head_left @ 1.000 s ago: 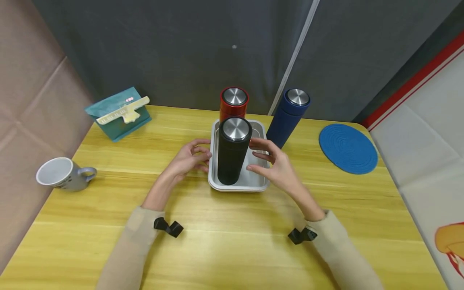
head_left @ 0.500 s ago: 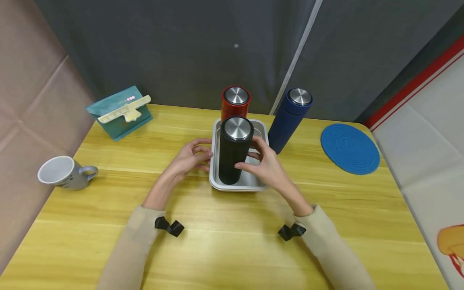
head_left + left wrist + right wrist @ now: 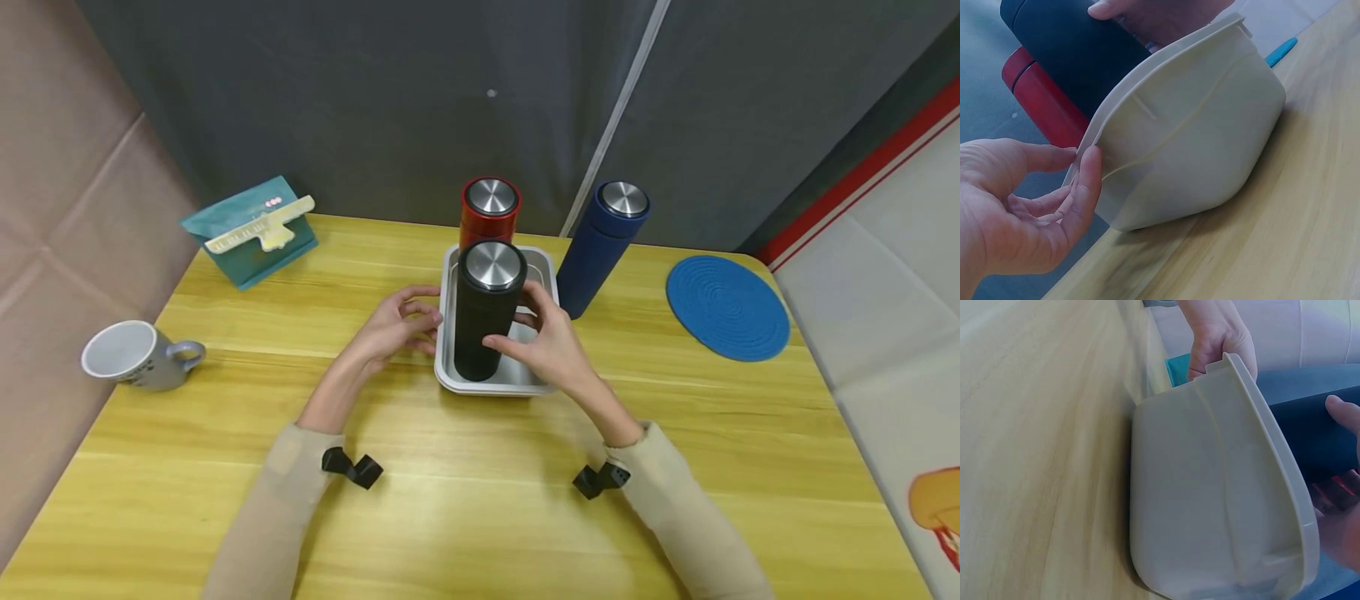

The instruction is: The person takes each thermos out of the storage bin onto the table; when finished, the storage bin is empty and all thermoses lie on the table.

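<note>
Your left hand (image 3: 393, 330) pinches the bin (image 3: 1191, 131) at its rim; your right hand (image 3: 553, 343), angled inward, curls round the black flask (image 3: 480, 321).

The table (image 3: 465, 500) bears a mug (image 3: 138, 358), pouch (image 3: 255, 265), tub (image 3: 1191, 494), blue flask (image 3: 600, 254) and mat (image 3: 727, 308).

Layout of the surface (image 3: 480, 517). Middle: bin (image 3: 1204, 144), with the near bottle (image 3: 478, 317) in it and the far bottle (image 3: 487, 227) behind that. Left hand (image 3: 388, 332) at the bin's left rim; right hand (image 3: 553, 343) at the near bottle's right side. Right: right bottle (image 3: 597, 250) just beside the bin, then mat (image 3: 727, 308). Far left: pouch (image 3: 247, 267), bearing a clip (image 3: 243, 232). Left, nearer: mug (image 3: 155, 368).
</note>
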Available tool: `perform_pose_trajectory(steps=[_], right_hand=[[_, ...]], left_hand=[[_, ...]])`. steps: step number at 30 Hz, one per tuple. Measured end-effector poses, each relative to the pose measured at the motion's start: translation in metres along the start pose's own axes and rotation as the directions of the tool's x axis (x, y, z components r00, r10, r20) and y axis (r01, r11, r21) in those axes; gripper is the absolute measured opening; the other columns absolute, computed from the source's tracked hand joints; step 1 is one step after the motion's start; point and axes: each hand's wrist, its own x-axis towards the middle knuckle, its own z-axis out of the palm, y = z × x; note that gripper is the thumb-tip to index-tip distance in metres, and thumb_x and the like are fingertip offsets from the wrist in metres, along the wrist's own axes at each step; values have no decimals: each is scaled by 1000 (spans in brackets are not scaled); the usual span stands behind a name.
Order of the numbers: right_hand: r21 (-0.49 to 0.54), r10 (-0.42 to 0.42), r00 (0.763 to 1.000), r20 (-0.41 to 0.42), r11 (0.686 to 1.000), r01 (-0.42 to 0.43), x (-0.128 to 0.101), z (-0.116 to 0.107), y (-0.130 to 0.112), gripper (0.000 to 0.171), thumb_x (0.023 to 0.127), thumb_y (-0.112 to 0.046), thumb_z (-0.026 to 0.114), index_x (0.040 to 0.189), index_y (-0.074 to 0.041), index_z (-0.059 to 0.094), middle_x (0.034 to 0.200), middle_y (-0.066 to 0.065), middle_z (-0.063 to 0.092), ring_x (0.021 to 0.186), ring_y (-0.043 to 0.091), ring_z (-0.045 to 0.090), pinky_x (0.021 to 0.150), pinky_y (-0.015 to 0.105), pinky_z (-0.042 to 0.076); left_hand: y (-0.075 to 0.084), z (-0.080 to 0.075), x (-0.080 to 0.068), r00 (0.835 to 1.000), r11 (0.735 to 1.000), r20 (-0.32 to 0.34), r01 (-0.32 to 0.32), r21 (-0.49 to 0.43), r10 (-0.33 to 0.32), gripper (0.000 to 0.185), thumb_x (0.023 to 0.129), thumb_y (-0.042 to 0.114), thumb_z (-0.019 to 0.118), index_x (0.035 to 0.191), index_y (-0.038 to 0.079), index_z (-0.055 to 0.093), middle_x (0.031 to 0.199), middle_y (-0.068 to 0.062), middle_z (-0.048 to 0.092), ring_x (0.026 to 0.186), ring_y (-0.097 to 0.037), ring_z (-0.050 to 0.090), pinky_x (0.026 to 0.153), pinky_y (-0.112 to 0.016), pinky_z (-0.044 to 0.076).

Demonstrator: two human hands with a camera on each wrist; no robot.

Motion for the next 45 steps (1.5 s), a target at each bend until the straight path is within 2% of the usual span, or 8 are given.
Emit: perform_pose_trajectory(steps=[15, 24, 30, 38, 45], right_hand=[[-37, -13, 999, -42, 999, 11, -3, 1, 0, 69, 71, 1, 84, 131, 2, 49, 125, 14, 56, 111, 23, 58, 91, 32, 56], [7, -73, 995, -69, 997, 73, 0, -2, -3, 68, 70, 7, 82, 130, 3, 49, 123, 14, 57, 108, 21, 59, 87, 30, 57], [-5, -84, 991, -104, 996, 84, 1, -6, -5, 70, 70, 7, 82, 130, 2, 49, 122, 13, 58, 106, 19, 59, 86, 27, 57], [5, -108, 984, -142, 994, 109, 4, -11, -12, 65, 70, 9, 80, 127, 5, 51, 117, 12, 59, 102, 19, 60, 84, 26, 58], [-9, -141, 975, -170, 990, 142, 7, -21, -24, 65, 69, 9, 80, 128, 5, 50, 116, 5, 61, 100, 20, 60, 81, 25, 58]], left_hand=[[-1, 2, 0, 1000, 1000, -10, 17, -18, -17, 49, 95, 1, 59, 139, 4, 41, 103, -13, 55, 75, -21, 60, 59, -29, 61], [-3, -2, 1, 1000, 1000, -7, 8, -30, -8, 49, 95, 1, 59, 139, 5, 41, 102, -13, 56, 74, -20, 61, 58, -28, 60], [-4, -4, 0, 1000, 1000, -2, 7, -15, -7, 50, 95, 3, 60, 141, 5, 39, 104, -12, 57, 76, -19, 62, 59, -28, 60], [-1, -3, 0, 1000, 999, -12, 18, -31, -18, 49, 95, 2, 59, 140, 6, 40, 103, -13, 56, 74, -19, 61, 57, -28, 60], [0, -2, 4, 999, 999, -10, 30, -29, -30, 49, 95, 3, 60, 140, 6, 41, 106, -14, 55, 75, -21, 60, 58, -28, 61]])
